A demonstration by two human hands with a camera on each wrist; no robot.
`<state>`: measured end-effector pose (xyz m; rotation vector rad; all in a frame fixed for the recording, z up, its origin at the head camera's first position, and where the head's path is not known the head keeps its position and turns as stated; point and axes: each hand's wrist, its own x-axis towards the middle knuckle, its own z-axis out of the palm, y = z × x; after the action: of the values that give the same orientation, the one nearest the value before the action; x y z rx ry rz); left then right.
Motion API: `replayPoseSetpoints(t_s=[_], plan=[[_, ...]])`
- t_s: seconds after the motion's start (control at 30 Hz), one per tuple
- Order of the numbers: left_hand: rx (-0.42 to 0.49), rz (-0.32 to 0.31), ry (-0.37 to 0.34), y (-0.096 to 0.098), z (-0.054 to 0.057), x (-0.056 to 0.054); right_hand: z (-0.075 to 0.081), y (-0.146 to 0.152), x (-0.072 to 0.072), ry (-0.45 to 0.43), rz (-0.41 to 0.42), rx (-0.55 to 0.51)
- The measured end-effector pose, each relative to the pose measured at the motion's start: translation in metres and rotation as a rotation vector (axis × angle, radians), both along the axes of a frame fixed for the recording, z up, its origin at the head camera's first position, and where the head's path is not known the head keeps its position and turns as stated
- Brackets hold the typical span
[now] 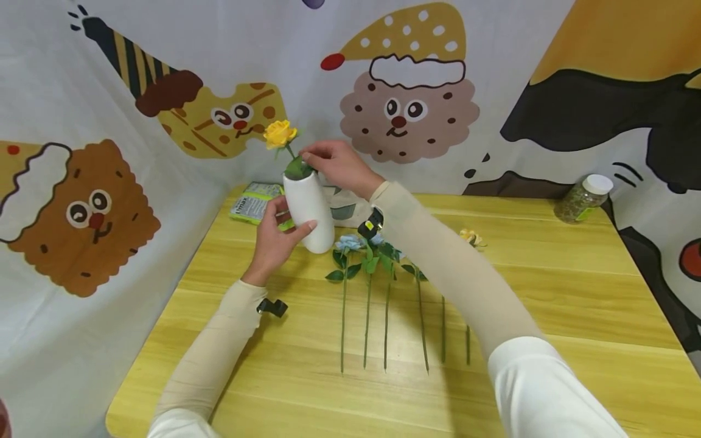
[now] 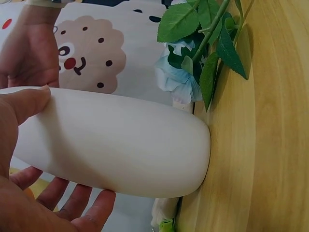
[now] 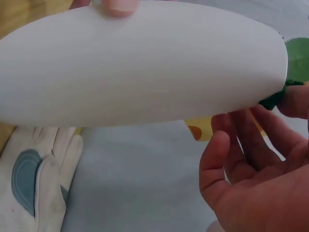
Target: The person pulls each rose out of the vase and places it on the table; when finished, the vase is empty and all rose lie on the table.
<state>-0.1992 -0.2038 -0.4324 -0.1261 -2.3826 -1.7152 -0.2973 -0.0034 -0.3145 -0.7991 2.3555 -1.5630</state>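
Note:
A white vase (image 1: 309, 210) stands slightly tilted on the table, its base at the wood in the left wrist view. My left hand (image 1: 276, 237) grips the vase's side, thumb across the front and fingers around the far side (image 2: 72, 195). From the mouth rises a yellow rose (image 1: 280, 134), green leaves bunched at the rim. My right hand (image 1: 342, 164) pinches at the leaves by the rim, thumb against a dark green leaf (image 3: 273, 99). The lower stem is hidden inside the vase.
Several artificial flowers lie in a row, including a blue one (image 1: 349, 243) and a pale yellow one (image 1: 470, 237). Behind the vase are a green-and-grey packet (image 1: 257, 202) and white gloves (image 3: 43, 179). A lidded jar (image 1: 585, 199) stands at the back right, near the printed cloth backdrop (image 1: 306, 55).

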Motion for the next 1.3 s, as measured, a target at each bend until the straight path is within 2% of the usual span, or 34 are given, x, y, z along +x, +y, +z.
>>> replayPoseSetpoints(t_s=[0.13,0.37,0.53,0.67,1.0,1.3], plan=[[0.002,-0.006,-0.003,0.000,0.000,0.000,0.002,-0.007,-0.002,-0.034,0.035,0.003],[-0.002,0.003,-0.015,0.000,0.002,0.000,0.007,-0.017,0.001,0.034,0.066,-0.006],[0.000,-0.001,-0.017,0.001,0.003,0.000,0.008,-0.018,0.004,0.021,0.038,-0.021],[-0.001,0.005,-0.014,0.000,0.001,0.000,0.010,-0.013,0.006,0.008,-0.021,-0.045],[0.012,0.008,-0.006,0.000,0.001,-0.001,0.014,0.002,0.011,0.095,-0.116,-0.277],[0.024,0.005,-0.002,0.000,0.001,0.000,0.018,0.012,0.019,0.120,-0.219,-0.538]])
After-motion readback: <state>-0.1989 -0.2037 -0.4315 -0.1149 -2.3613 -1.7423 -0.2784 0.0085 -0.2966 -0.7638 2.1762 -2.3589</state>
